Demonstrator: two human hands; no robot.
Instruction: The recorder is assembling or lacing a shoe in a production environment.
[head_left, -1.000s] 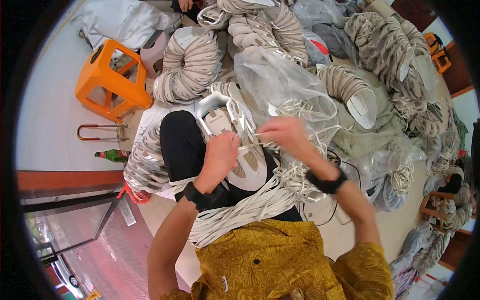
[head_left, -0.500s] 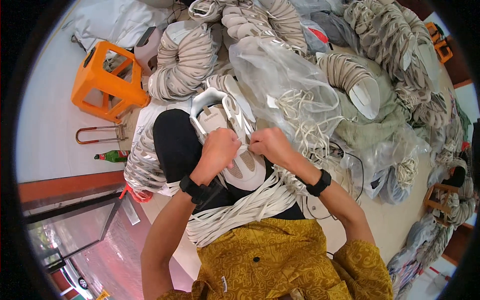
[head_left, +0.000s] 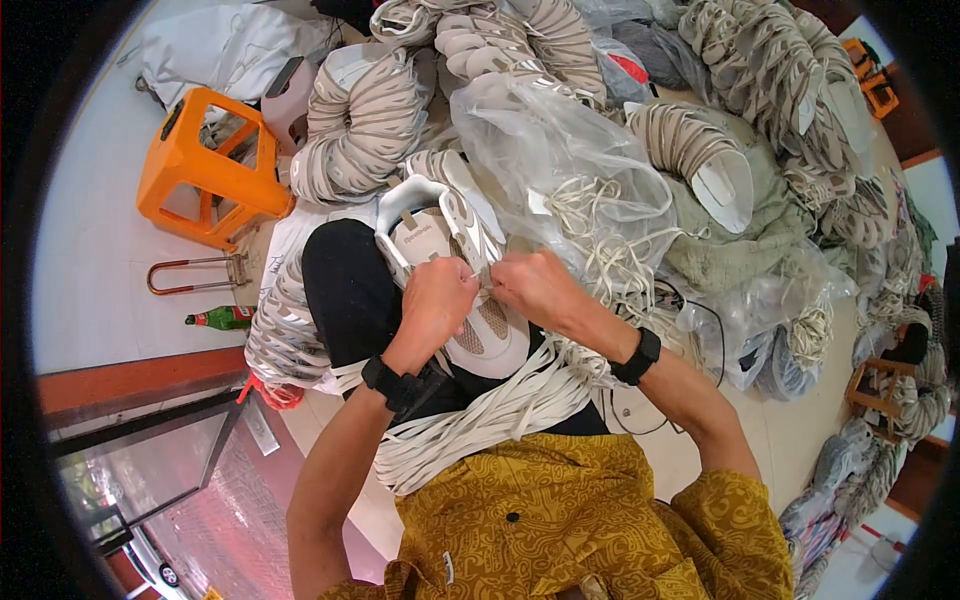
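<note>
A white and beige shoe upper (head_left: 495,350) lies across my lap, its collar pointing away from me and its toe near me. My left hand (head_left: 438,300) is closed over the left side of its lacing area, pinching a white shoelace. At the right eyelet edge my right hand (head_left: 540,292) is closed too, its fingertips gripping the lace close to the upper. Fingers cover most of the lace there. A thick bundle of white shoelaces (head_left: 480,425) drapes over my thighs, just below the toe.
Strings of stacked shoe uppers (head_left: 355,125) lie ahead. A clear plastic bag (head_left: 540,130) with loose laces sits ahead to the right. On the left are an orange stool (head_left: 212,165), a green bottle (head_left: 222,318) and a U-shaped metal lock (head_left: 195,272). A black cable (head_left: 720,350) curls at the right.
My right hand has risen slightly toward the collar and turned its knuckles more upward. My left hand stays nearly in place on the upper.
</note>
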